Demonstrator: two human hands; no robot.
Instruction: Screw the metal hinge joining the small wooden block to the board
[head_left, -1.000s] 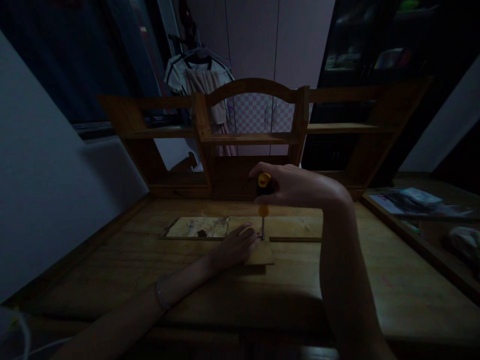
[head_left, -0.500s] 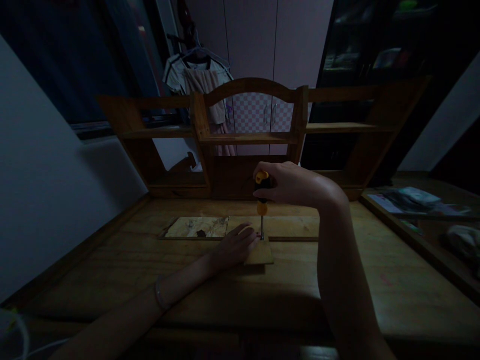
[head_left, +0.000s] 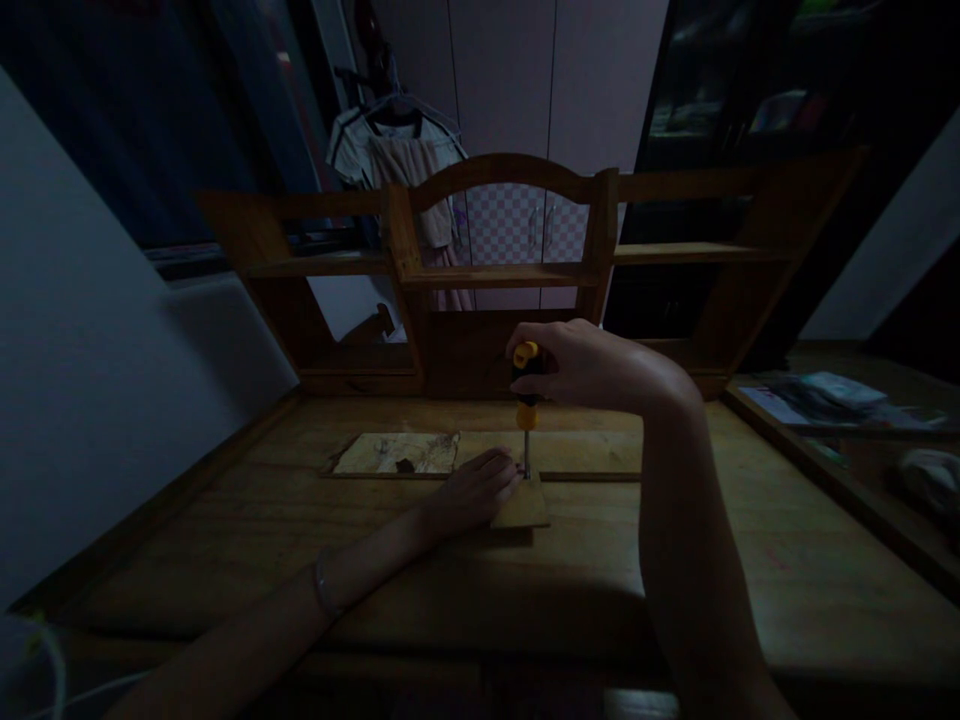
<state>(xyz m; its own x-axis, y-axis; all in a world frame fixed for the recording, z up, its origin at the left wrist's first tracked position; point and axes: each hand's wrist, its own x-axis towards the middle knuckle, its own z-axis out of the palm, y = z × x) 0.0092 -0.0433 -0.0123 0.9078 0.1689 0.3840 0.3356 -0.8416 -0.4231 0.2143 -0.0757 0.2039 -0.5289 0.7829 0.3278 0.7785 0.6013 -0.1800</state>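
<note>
My right hand (head_left: 574, 365) is closed round the yellow and black handle of a screwdriver (head_left: 527, 413), held upright from above. The screwdriver's shaft points straight down, its tip at the upper part of a small wooden board (head_left: 523, 508). My left hand (head_left: 476, 488) lies at the left side of that board, fingers together and pressed down close to the tip. Whether a screw sits under the tip is too dark to make out. Behind, touching or under the small board, runs a long flat wooden strip (head_left: 589, 455); its left part (head_left: 390, 455) has a torn, stained surface.
The wooden desk (head_left: 255, 540) carries a shelf unit (head_left: 495, 278) along its back edge. Papers and plastic bags (head_left: 840, 395) lie on a lower surface to the right. A white cable (head_left: 56, 665) shows at the lower left. The room is dim.
The view has shifted very slightly. My right hand stays on the upright screwdriver with its grip nearly the same, and my left hand keeps its place by the tip.
</note>
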